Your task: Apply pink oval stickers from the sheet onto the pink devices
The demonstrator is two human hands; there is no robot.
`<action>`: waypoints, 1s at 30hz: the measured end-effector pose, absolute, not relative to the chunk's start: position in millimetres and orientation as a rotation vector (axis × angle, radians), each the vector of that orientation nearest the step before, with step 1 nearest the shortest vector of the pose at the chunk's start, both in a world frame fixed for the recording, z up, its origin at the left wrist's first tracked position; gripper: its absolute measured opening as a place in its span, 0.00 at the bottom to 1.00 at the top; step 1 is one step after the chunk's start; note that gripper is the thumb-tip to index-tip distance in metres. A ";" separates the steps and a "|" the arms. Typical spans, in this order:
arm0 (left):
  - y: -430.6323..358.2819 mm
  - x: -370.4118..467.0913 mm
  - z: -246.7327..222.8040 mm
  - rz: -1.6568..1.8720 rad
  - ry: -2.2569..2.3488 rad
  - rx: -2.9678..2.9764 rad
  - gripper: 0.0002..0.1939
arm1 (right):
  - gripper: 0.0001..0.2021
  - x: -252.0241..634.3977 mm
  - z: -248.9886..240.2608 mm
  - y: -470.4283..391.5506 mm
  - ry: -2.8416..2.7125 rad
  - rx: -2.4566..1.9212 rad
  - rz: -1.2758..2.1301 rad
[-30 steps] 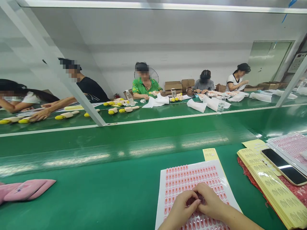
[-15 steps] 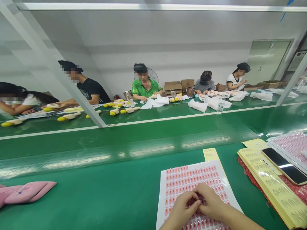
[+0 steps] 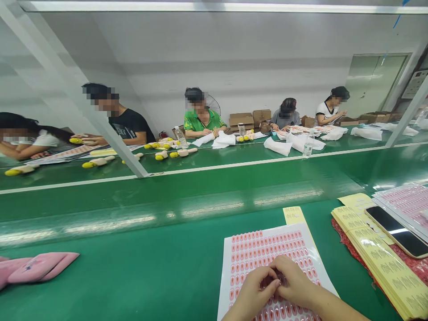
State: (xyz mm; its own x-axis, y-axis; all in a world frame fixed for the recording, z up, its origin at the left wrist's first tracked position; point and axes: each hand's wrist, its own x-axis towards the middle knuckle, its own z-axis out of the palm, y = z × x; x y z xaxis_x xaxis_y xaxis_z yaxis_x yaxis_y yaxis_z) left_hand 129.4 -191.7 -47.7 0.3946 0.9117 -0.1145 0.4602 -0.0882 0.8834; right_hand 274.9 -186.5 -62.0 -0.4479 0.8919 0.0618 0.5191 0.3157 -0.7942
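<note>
A white sheet point(image 3: 228, 267) with rows of small pink oval pieces, each with a red-orange mark, lies on the green table. Over its lower middle, my left hand point(image 3: 257, 287) and my right hand point(image 3: 294, 281) meet, their thumbs and fingertips bent together. Whatever is between the fingertips is too small and hidden to name. From under the sheet's right side a yellow label strip point(image 3: 294, 216) sticks out.
At right are a stack of yellow label sheets point(image 3: 381, 254), a phone point(image 3: 397, 232) and more pink sheets point(image 3: 404, 200). Pink cloth point(image 3: 43, 267) lies at left. Across the green belt point(image 3: 200, 187), several people sit among papers, bottles and yellow-tipped items.
My hands and the sheet look the same. Across the belt, the person in green has shifted their hands and papers, and the person in black has moved their hands.
</note>
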 end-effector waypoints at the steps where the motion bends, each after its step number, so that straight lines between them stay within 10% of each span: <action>1: -191.5 129.5 -47.5 0.596 1.219 1.712 0.07 | 0.09 274.9 -61.5 -186.6 -2.085 -1.246 0.986; 30: -191.5 129.1 -49.8 0.610 1.220 1.729 0.06 | 0.09 274.8 -65.0 -185.8 -2.094 -1.255 0.970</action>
State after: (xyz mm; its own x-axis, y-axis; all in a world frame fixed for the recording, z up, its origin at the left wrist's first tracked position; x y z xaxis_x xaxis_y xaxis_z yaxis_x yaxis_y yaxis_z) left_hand 129.1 -191.5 -49.8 0.3900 0.9152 -0.1011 0.4680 -0.1025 0.8778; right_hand 274.8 -185.8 -65.0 -0.4433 0.8942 0.0627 0.5306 0.3181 -0.7857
